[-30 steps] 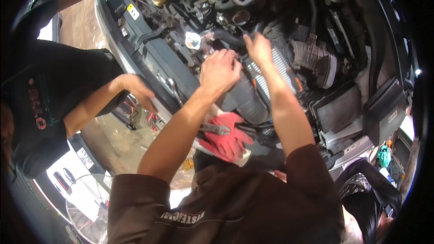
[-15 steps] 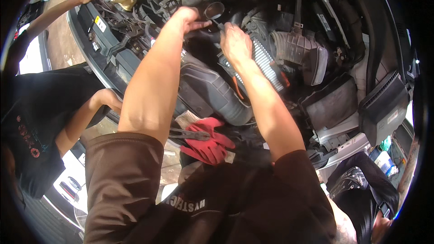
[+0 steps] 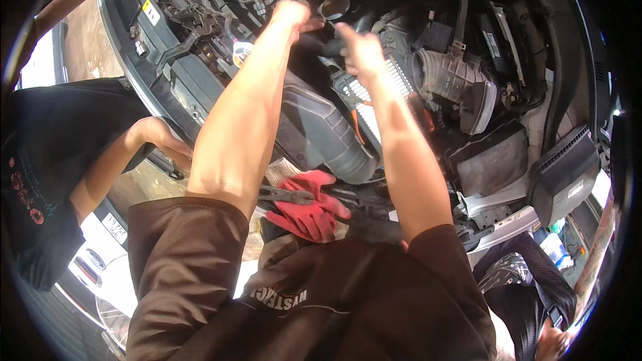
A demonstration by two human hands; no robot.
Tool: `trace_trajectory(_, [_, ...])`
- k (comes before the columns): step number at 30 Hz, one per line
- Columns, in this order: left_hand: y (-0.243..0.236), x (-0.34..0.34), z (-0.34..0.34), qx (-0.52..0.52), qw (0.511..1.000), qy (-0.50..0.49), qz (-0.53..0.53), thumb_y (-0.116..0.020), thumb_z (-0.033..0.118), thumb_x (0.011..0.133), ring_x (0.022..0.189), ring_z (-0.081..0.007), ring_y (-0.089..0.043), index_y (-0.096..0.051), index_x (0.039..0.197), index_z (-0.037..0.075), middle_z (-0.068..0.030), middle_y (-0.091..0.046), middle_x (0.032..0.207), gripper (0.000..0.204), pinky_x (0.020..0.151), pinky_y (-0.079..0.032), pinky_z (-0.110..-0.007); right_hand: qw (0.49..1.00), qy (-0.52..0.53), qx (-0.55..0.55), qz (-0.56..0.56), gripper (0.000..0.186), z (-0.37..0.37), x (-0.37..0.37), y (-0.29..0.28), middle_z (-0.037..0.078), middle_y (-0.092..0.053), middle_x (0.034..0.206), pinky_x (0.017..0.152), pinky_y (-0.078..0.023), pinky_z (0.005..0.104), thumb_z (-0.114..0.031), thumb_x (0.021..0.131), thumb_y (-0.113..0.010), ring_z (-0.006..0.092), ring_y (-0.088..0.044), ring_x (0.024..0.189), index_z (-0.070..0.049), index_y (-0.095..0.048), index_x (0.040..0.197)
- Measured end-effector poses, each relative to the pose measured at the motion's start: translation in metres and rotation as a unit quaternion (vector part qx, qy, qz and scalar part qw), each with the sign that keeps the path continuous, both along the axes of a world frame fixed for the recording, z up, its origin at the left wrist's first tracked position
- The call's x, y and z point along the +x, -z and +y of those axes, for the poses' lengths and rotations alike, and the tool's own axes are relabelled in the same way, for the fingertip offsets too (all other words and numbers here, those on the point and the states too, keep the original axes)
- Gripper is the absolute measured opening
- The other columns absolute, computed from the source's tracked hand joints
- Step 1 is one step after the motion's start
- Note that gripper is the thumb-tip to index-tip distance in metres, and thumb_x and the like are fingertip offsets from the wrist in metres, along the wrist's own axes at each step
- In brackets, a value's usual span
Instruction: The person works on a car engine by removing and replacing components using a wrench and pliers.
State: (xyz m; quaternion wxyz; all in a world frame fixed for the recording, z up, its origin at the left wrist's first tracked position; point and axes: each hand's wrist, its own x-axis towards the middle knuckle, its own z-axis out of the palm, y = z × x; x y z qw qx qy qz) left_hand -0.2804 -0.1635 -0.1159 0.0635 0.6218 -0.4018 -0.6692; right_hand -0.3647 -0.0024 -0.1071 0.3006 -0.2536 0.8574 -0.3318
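Observation:
Deep in the engine bay, my left hand (image 3: 294,16) is beside the round open mouth of a duct (image 3: 335,7). Its fingers are curled, with one digit reaching right; whatever they grip is hidden. Close by on the right, my right hand (image 3: 364,52) is closed, thumb and finger pinched toward the same spot. A thin dark piece seems to show between the hands, too small to name. Below my right hand lies a white pleated air filter (image 3: 369,120) in its housing. Left of it runs a ribbed black plastic air duct (image 3: 328,130).
Red-palmed work gloves (image 3: 311,217) and pliers (image 3: 287,195) lie at the front edge before me. A corrugated intake hose (image 3: 445,73) stands right of the filter. A co-worker's arm (image 3: 110,167) is at left; another person (image 3: 528,281) is at lower right.
The view has shifted slightly, so the engine bay sits a little farther right. My right hand has turned and drawn slightly back from my left; the left is more curled.

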Motion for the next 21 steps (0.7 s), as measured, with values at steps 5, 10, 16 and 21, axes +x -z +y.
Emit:
trace_trajectory(5, [0.000,0.005,0.004,0.004,1.000,-0.019,0.012,-0.038,0.005,0.105,0.082,-0.0354,-0.077,-0.057,0.128,-0.011,-0.0226,-0.071,0.116,0.034,0.078,-0.068,-0.043,0.978,-0.136,-0.014,0.157,0.036,0.010,0.010,-0.017,0.036,-0.069,0.109,0.091,-0.055,0.0536,-0.024,0.093,-0.073,0.0482,-0.069,0.104,0.007,-0.063,0.109])
trace_trajectory(10, [0.000,-0.003,0.002,0.012,1.000,-0.005,0.018,-0.039,0.005,0.104,0.080,-0.0341,-0.076,-0.057,0.126,-0.012,-0.0226,-0.072,0.112,0.033,0.077,-0.068,-0.042,0.926,0.150,-0.087,-0.335,0.034,0.002,-0.001,0.001,0.022,-0.065,0.070,0.074,-0.057,0.0516,-0.023,0.094,-0.075,0.0538,-0.064,0.064,0.009,-0.066,0.100])
trace_trajectory(16, [-0.001,-0.002,0.003,0.018,1.000,-0.016,0.012,-0.040,0.007,0.105,0.079,-0.0285,-0.076,-0.059,0.124,-0.010,-0.0193,-0.074,0.102,0.032,0.072,-0.067,-0.037,0.925,-0.134,-0.134,0.330,0.035,0.018,0.008,0.008,0.021,-0.073,0.085,0.066,-0.061,0.0446,-0.019,0.099,-0.069,0.0315,-0.072,0.066,0.012,-0.060,0.114])
trace_trajectory(21, [0.007,-0.006,-0.002,0.007,0.999,0.045,-0.011,-0.040,0.009,0.108,0.072,-0.0256,-0.073,-0.059,0.119,-0.008,-0.0176,-0.072,0.099,0.028,0.062,-0.064,-0.036,0.898,0.200,-0.150,-0.362,0.033,0.012,0.004,-0.002,0.019,-0.074,0.087,0.054,-0.055,0.0327,-0.023,0.104,-0.064,0.0221,-0.066,0.053,0.010,-0.066,0.108])
